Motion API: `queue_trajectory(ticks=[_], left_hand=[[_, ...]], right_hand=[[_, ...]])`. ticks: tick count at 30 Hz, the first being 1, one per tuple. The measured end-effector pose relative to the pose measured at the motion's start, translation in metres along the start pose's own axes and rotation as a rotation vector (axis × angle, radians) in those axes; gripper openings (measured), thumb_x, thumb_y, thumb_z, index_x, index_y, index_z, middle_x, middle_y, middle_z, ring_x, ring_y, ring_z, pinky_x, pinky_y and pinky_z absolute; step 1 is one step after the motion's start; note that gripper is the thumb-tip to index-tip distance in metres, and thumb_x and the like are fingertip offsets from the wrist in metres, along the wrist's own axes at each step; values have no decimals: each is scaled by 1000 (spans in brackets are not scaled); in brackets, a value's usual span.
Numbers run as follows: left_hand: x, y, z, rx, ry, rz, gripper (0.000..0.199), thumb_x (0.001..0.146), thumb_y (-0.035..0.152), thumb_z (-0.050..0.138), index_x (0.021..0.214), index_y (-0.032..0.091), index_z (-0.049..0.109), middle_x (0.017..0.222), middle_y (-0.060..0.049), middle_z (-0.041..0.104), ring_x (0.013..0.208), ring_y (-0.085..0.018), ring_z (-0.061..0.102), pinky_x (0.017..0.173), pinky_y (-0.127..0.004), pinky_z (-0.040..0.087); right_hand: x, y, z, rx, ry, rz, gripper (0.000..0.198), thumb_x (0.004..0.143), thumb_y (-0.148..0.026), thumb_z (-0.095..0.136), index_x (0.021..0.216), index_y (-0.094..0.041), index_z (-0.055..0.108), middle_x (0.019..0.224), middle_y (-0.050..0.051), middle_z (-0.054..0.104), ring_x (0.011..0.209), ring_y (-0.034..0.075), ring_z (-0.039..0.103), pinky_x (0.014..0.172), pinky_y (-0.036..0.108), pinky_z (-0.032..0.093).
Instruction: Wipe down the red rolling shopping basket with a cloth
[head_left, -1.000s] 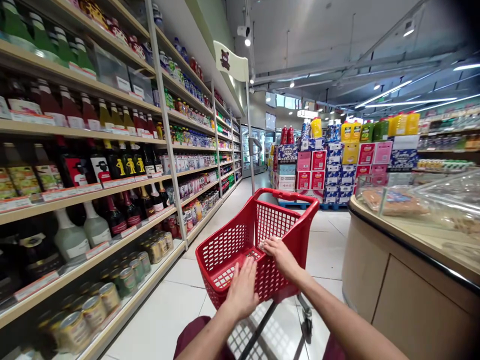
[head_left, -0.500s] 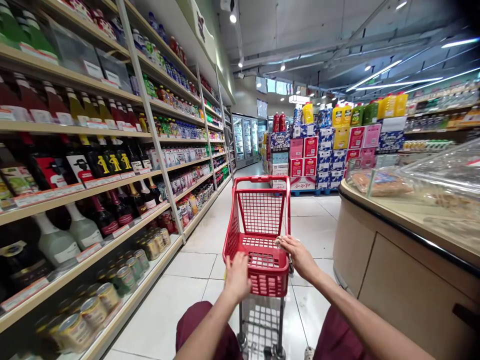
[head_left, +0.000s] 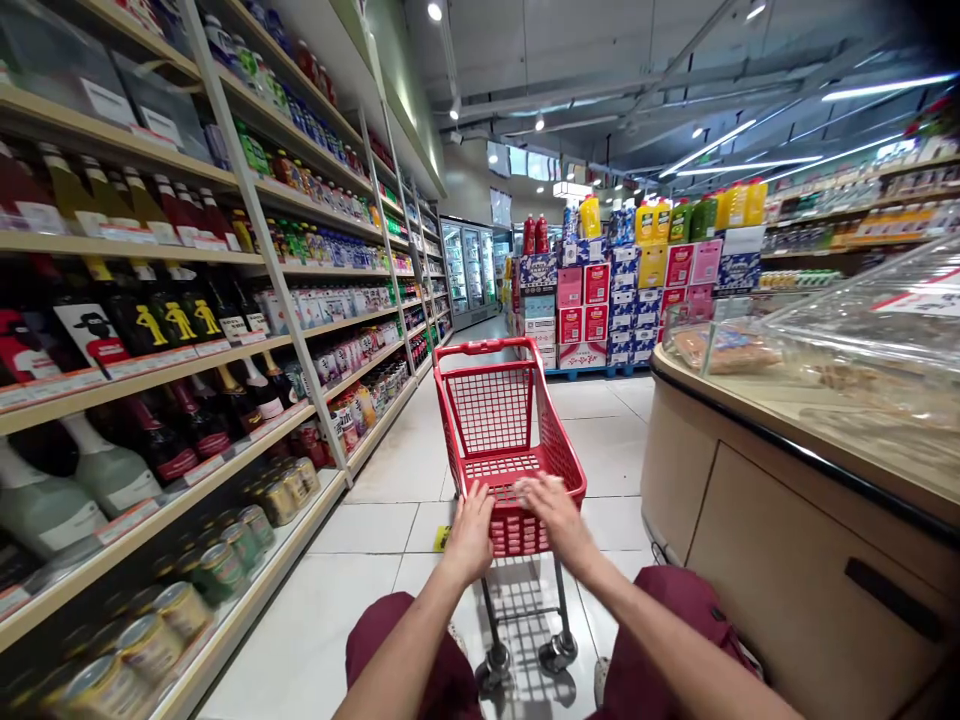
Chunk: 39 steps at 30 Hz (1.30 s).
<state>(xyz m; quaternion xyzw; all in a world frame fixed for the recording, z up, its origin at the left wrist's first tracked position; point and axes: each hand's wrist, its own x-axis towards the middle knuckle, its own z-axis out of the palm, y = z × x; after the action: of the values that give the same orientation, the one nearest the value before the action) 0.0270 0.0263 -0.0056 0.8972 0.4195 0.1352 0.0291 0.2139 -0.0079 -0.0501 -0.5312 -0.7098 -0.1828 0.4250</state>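
A tall shelving unit point(head_left: 270, 250) of bottled and canned drinks borders the aisle at left; a curved, wood-toned display counter point(head_left: 787, 540) with a clear top borders it at right. Stacked drink cartons point(head_left: 596, 325), crowned with bottles, stand beyond. Between these, directly ahead of the person, is a red plastic shopping cart point(head_left: 556, 445). Its long axis runs away from the body, with the push handle point(head_left: 487, 347) at the far end and the low basket end towards the hands. Maroon-trousered knees point(head_left: 409, 640) lie either side of its near legs, which end in dark casters point(head_left: 559, 652).

The hands are apart, both at the near end. The left hand point(head_left: 471, 530) lies at the near left corner; whether its fingers close around the rim cannot be told. The right hand point(head_left: 559, 520), bent over the near rim, holds a small pale wad point(head_left: 527, 487) in its fingers, its material unclear. Neither hand is evidently nearer the cart.
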Motion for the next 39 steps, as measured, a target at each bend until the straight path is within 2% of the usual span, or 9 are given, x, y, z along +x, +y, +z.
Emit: queue_trajectory(ticks=[3, 6, 10, 17, 22, 28, 32, 36, 39], left_hand=[[-8, -7, 9, -19, 97, -49, 72, 60, 0, 37, 130, 12, 27, 143, -10, 16, 132, -20, 4, 105, -47, 17], [-12, -11, 18, -20, 182, -103, 74, 61, 0, 37, 133, 10, 20, 144, -13, 11, 131, -21, 3, 105, -48, 20], [-19, -21, 16, 44, 131, -69, 72, 62, 0, 35, 132, 10, 22, 142, -12, 18, 131, -19, 10, 106, -44, 19], [-44, -26, 11, 135, 100, -220, 74, 60, -2, 35, 132, 6, 21, 142, -13, 20, 131, -19, 11, 106, -43, 16], [-39, -18, 10, 124, 195, -163, 70, 63, 0, 34, 132, 6, 22, 141, -14, 22, 131, -19, 9, 107, -42, 15], [-43, -22, 17, 87, 275, -166, 71, 63, 1, 36, 132, 8, 21, 140, -16, 24, 130, -21, 11, 104, -46, 20], [-42, -13, 22, 65, 318, -109, 74, 62, 1, 37, 133, 9, 18, 141, -15, 23, 131, -21, 12, 104, -47, 21], [-41, -1, 24, 61, 301, -40, 79, 59, 0, 37, 134, 11, 14, 142, -13, 21, 131, -21, 10, 104, -47, 21], [-38, 8, 27, 68, 254, -6, 77, 59, -1, 36, 133, 9, 17, 141, -13, 22, 131, -20, 10, 105, -46, 20]], right_hand=[[-4, 18, -6, -70, 61, 124, 38, 86, -14, 33, 119, -20, 50, 121, 8, 52, 125, 22, 31, 97, 49, 33], [-2, -13, 16, -36, 73, 104, 40, 86, -11, 31, 121, -21, 48, 122, 7, 51, 125, 21, 30, 98, 49, 33], [8, -54, 41, 30, 6, -67, 40, 85, -10, 34, 121, -23, 48, 125, 3, 49, 125, 20, 29, 98, 46, 34], [-3, -10, 19, -68, 90, 112, 43, 84, -5, 31, 120, -19, 48, 126, 7, 48, 128, 20, 22, 99, 48, 32], [-14, -51, 43, -3, -49, -120, 41, 85, -6, 33, 120, -20, 48, 126, 4, 48, 128, 18, 23, 98, 43, 36], [-16, -45, 16, -9, -119, -459, 38, 86, -7, 32, 116, -20, 51, 121, 2, 53, 125, 17, 29, 99, 40, 34], [-10, -39, 20, -88, 36, -326, 35, 85, -10, 37, 115, -18, 52, 120, 6, 53, 122, 23, 34, 98, 44, 32], [-48, -27, 40, -117, -30, -287, 27, 83, -13, 42, 103, -20, 59, 99, 5, 64, 101, 18, 51, 90, 36, 40], [-58, -13, 32, -122, -18, -260, 32, 84, -12, 38, 106, -21, 58, 104, 5, 62, 104, 18, 48, 90, 37, 39]])
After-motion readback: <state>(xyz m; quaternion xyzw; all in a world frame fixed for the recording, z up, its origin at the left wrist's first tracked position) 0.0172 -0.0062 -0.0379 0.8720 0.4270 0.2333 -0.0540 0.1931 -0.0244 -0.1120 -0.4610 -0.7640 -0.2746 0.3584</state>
